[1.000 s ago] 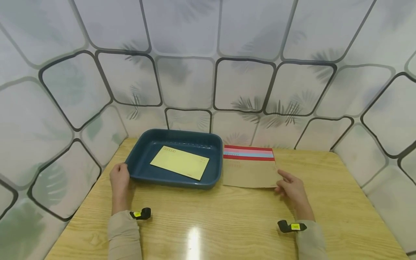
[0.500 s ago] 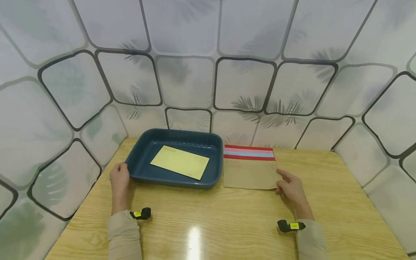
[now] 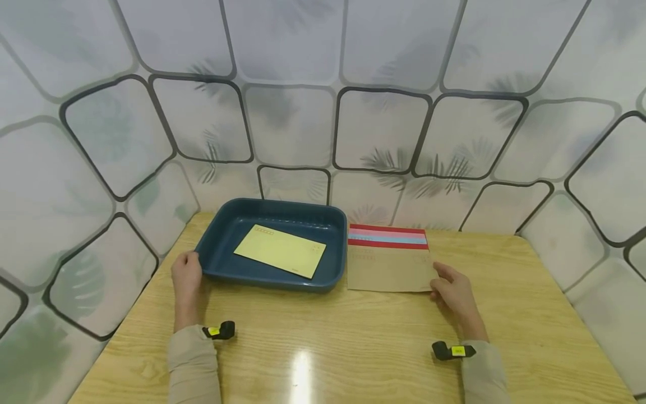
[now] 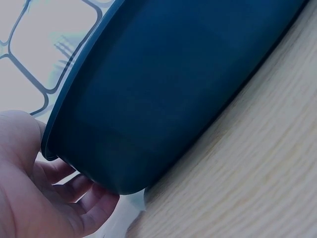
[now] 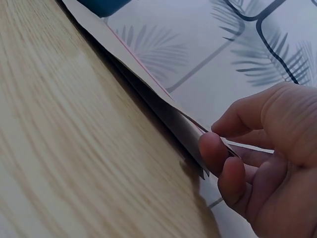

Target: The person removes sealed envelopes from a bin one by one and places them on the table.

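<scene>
A deep blue rectangular tray (image 3: 333, 269) stands at the back left of the table. My left hand (image 3: 186, 283) grips its near left corner, the thumb over the rim and the fingers curled below it in the left wrist view. Inside lies a yellow envelope (image 3: 280, 252), turned at a slant. Just right of the tray is a stack of envelopes with a brown envelope (image 3: 388, 272) on top. My right hand (image 3: 454, 292) pinches the brown envelope's near right corner. In the right wrist view that corner is raised, with a gap above the layer beneath.
Behind the brown envelope show the red, pink and light blue bands of other envelopes (image 3: 386, 238). The wooden table (image 3: 353, 348) meets patterned walls (image 3: 292, 129) at the back and sides. A bright reflection lies on the near part of the table.
The brown envelope's near edge has shifted a little. Both hands keep their places at the tray corner and the envelope corner.
</scene>
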Demonstrator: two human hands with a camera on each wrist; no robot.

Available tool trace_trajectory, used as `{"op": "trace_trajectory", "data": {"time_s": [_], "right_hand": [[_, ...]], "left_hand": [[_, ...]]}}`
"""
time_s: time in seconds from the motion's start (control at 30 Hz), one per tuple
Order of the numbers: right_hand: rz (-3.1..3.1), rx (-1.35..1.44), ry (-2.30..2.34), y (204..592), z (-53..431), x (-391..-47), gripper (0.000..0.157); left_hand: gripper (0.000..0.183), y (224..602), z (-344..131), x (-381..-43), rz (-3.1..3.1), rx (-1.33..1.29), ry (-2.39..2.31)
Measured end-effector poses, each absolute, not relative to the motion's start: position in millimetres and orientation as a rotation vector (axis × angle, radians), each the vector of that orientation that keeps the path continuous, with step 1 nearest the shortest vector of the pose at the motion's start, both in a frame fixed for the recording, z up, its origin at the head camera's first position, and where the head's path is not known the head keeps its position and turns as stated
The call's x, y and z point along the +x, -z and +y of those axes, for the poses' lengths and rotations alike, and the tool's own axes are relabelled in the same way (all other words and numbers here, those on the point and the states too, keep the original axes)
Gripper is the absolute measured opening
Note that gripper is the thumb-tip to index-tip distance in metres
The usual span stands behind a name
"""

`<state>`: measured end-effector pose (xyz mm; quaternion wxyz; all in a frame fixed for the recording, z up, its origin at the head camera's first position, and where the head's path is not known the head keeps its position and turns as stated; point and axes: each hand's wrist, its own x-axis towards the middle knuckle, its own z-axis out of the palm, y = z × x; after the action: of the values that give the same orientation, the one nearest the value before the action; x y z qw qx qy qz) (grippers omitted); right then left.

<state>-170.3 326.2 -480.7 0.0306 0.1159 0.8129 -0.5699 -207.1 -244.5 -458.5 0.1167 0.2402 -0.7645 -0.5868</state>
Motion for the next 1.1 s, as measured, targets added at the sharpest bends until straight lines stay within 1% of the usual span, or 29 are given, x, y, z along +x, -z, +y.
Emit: {"op": "trace_trajectory", "data": {"time_s": [0.3,0.63,1.1], "right_hand": [[2.562,0.384,1.665,474,329,-166,0.054],[2.598,0.327,1.619,474,337,-162,0.046],[2.652,0.321,1.549,475,345,-159,0.043]], "left_hand": [[0.05,458,-243,-207,-2.23,0.711,1.716],[0.049,457,-242,-206,-2.212,0.72,1.728],[0.05,460,-244,-208,-2.204,0.71,1.703]]}}
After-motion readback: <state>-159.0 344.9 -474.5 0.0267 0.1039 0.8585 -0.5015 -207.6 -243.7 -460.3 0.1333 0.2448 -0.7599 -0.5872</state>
